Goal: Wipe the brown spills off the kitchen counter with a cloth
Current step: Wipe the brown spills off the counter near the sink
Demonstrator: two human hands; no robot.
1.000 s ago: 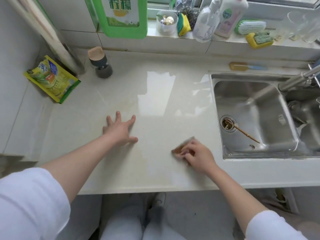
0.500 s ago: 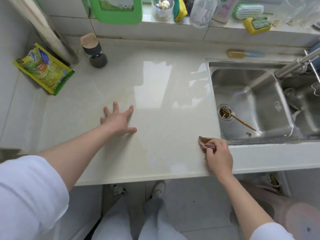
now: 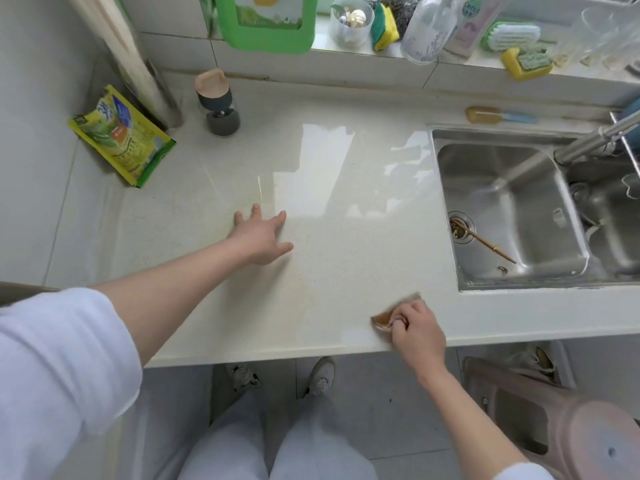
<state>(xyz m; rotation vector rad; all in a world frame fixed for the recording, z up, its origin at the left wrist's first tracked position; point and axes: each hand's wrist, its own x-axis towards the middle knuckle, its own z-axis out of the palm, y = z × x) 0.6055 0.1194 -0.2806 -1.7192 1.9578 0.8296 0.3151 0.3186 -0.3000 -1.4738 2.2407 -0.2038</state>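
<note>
Cloth [image 3: 384, 319] sits near the counter [image 3: 346, 216] front edge, just short of the sink [image 3: 502, 216], clutched in my right hand [image 3: 417, 332]. Left hand [image 3: 261, 237] lies flat, fingers spread, well away from the sink.

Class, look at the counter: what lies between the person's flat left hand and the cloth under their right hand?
In the head view, nothing stands between the left hand and the cloth: only bare counter, with a faint brownish streak.

Bright daylight from twelve o'clock throws a glaring reflection across the counter [image 3: 322, 161]; shadows are soft, edges bow with wide-angle distortion, details slightly blurred.
</note>
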